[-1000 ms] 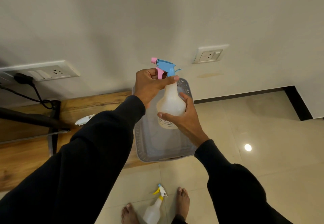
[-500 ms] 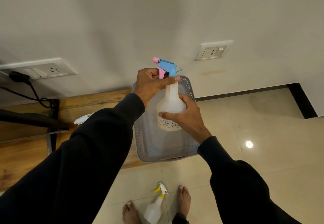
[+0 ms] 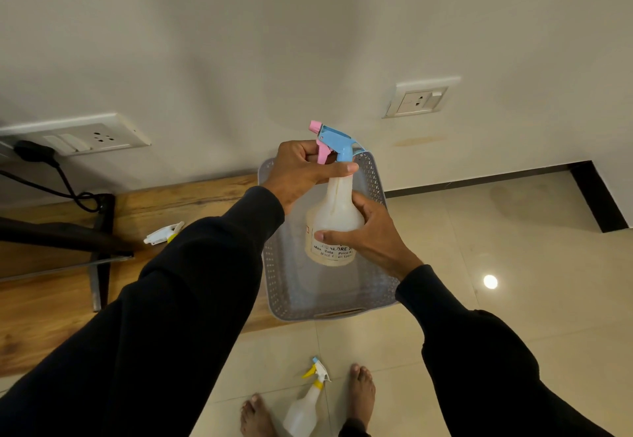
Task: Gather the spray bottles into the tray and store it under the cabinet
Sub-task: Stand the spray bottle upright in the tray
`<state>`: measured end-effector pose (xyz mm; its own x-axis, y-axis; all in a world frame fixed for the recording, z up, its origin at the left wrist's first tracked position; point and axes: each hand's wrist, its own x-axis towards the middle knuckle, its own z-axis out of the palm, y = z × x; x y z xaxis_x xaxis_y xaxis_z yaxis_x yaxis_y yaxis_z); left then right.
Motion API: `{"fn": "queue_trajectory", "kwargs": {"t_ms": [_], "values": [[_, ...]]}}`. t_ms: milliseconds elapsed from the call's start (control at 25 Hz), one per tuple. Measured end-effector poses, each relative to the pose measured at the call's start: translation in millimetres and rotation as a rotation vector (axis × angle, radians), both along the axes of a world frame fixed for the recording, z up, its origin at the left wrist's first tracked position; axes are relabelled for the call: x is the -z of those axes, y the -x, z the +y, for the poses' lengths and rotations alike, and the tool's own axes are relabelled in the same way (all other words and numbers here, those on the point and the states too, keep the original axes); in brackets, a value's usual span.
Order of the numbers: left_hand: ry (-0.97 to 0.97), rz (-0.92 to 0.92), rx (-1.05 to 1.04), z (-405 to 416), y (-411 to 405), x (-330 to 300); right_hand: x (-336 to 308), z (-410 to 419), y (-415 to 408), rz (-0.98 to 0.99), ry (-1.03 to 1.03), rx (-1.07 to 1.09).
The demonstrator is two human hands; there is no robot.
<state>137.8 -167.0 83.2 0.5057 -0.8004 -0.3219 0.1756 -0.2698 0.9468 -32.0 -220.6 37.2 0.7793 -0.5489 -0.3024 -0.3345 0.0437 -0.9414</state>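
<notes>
I hold a white spray bottle (image 3: 334, 217) with a blue and pink trigger head upright above a grey perforated tray (image 3: 375, 183). My left hand (image 3: 301, 173) grips its neck just under the trigger. My right hand (image 3: 371, 234) wraps the bottle's body from the right. The tray lies on the floor against the wall, and nothing shows inside it. A second bottle (image 3: 306, 406) with a yellow and white head lies on the tiles between my feet. A third white and yellow spray head (image 3: 164, 233) shows on the wooden board, its body hidden by my left sleeve.
A wooden board (image 3: 41, 299) covers the floor on the left, with a dark metal stand (image 3: 99, 248) on it. A black plug and cable (image 3: 51, 169) hang from a wall socket. Another socket (image 3: 419, 97) sits on the wall at right. Beige tiles (image 3: 513, 265) spread to the right.
The view has drifted slightly. The bottle stays in both hands above the tray, its position barely changed.
</notes>
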Motion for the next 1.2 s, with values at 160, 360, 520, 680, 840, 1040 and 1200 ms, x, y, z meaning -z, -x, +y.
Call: {"fn": "queue_trajectory", "kwargs": {"t_ms": [160, 360, 520, 680, 840, 1040, 1200], "values": [[-0.021, -0.095, 0.061, -3, 1, 2, 18, -10, -15, 0.091, 0.366, 0.052], [-0.09, -0.189, 0.005, 0, 1, 19, 53, -35, -30, 0.188, 0.59, 0.19], [-0.174, -0.194, -0.025, 14, -9, 43, 75, -54, -32, 0.263, 0.642, 0.196], [-0.247, -0.223, -0.047, 26, -15, 65, 91, -56, -32, 0.306, 0.671, 0.151], [-0.292, -0.232, -0.042, 36, -18, 80, 98, -58, -39, 0.238, 0.669, 0.162], [-0.306, -0.244, -0.052, 38, -16, 89, 99, -60, -44, 0.212, 0.656, 0.129], [-0.317, -0.25, -0.081, 51, -13, 84, 94, -49, -35, 0.128, 0.591, 0.199]]}}
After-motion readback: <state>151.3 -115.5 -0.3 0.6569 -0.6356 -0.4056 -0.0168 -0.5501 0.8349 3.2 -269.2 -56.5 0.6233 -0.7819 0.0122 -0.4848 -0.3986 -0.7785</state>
